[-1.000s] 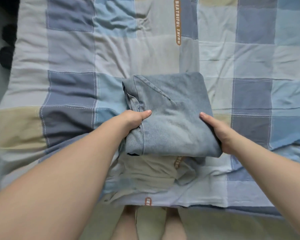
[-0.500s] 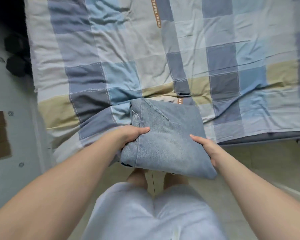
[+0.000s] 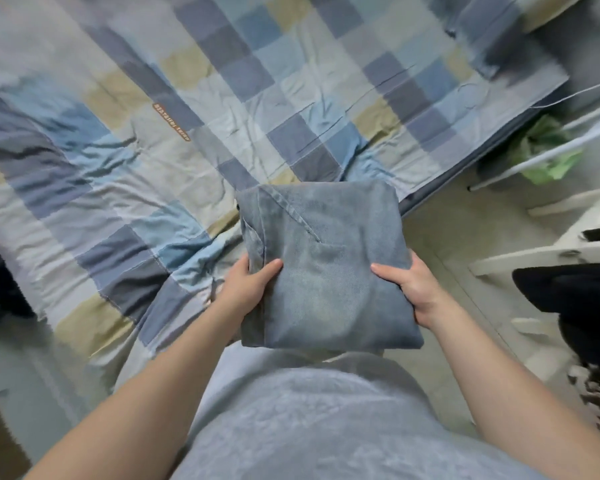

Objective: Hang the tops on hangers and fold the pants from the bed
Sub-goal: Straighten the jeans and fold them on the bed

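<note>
A pair of light-blue denim pants (image 3: 326, 265), folded into a thick square, hangs in the air in front of my body, off the bed (image 3: 153, 133). My left hand (image 3: 246, 285) grips the bundle's left edge, thumb on top and fingers hidden underneath. My right hand (image 3: 409, 285) grips its right edge the same way. The bed, with its blue, grey and beige checked cover, fills the upper left of the view. No tops or hangers show on it.
A white rack or stand (image 3: 534, 254) sits at the right, with dark clothing (image 3: 575, 299) on it. Something green (image 3: 544, 150) lies on the floor by the bed's corner, behind thin white bars. Pale tiled floor (image 3: 465, 220) runs between bed and rack.
Both hands lifted the folded pants off the bed and carried them toward my body. The view swung to the right, bringing the rack and floor into sight.
</note>
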`<state>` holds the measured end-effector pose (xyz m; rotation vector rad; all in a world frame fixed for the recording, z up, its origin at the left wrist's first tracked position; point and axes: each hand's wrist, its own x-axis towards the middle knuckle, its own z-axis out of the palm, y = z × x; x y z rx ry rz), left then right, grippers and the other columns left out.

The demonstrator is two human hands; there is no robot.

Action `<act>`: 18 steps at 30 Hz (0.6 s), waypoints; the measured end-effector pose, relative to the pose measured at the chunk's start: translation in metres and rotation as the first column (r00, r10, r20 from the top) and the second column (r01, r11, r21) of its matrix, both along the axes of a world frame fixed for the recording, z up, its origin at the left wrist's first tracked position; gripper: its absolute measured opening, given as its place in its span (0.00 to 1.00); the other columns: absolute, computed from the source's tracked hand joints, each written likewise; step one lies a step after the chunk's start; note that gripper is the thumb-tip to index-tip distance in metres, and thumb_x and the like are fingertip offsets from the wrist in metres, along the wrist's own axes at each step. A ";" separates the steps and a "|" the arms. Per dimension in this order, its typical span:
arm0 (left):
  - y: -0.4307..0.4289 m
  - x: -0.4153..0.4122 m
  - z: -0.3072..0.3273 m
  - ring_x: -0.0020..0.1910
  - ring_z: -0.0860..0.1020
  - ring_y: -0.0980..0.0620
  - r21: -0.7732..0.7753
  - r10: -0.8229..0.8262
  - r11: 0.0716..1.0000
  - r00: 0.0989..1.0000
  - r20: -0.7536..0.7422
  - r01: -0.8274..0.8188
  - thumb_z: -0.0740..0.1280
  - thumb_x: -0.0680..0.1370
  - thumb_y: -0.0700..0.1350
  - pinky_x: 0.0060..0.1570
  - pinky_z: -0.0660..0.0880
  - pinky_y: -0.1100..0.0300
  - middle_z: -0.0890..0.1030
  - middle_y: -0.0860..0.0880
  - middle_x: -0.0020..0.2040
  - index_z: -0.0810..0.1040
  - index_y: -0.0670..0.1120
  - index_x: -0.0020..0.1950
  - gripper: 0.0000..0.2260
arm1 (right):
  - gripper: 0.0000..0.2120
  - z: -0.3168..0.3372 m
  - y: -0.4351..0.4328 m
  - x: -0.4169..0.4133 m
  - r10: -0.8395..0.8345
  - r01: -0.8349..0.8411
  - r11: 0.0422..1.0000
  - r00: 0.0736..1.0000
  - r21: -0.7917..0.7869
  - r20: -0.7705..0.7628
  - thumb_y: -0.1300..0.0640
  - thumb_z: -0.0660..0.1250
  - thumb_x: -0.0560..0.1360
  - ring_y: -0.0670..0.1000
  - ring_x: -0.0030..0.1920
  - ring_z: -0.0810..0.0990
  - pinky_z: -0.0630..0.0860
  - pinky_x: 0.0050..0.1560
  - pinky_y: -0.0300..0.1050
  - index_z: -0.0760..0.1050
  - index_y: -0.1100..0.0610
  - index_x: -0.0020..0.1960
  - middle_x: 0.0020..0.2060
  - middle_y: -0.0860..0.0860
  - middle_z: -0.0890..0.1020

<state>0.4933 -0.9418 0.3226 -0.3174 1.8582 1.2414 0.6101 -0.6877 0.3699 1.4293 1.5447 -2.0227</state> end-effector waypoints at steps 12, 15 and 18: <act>0.208 0.081 0.127 0.43 0.84 0.60 0.263 -0.288 0.898 0.923 -0.257 0.353 0.73 0.76 0.50 0.39 0.78 0.67 0.85 0.59 0.45 0.78 0.57 0.51 0.07 | 0.26 0.130 0.127 0.187 -0.233 0.316 0.935 0.892 0.164 -0.388 0.73 0.69 0.72 0.50 0.51 0.86 0.83 0.46 0.42 0.73 0.51 0.64 0.50 0.49 0.87; 0.261 0.128 0.147 0.42 0.84 0.60 0.289 -0.332 0.867 0.903 -0.274 0.406 0.74 0.76 0.50 0.38 0.79 0.66 0.85 0.59 0.43 0.78 0.58 0.50 0.07 | 0.28 0.148 0.160 0.250 -0.299 0.413 0.894 0.839 0.175 -0.455 0.67 0.74 0.67 0.50 0.51 0.86 0.82 0.45 0.41 0.73 0.50 0.63 0.51 0.49 0.86; 0.318 0.176 0.162 0.47 0.85 0.55 0.280 -0.414 0.820 0.855 -0.313 0.499 0.75 0.75 0.52 0.47 0.81 0.57 0.86 0.57 0.46 0.81 0.57 0.52 0.08 | 0.32 0.156 0.195 0.313 -0.379 0.529 0.827 0.774 0.190 -0.507 0.64 0.77 0.64 0.50 0.53 0.85 0.81 0.46 0.40 0.74 0.51 0.66 0.54 0.50 0.86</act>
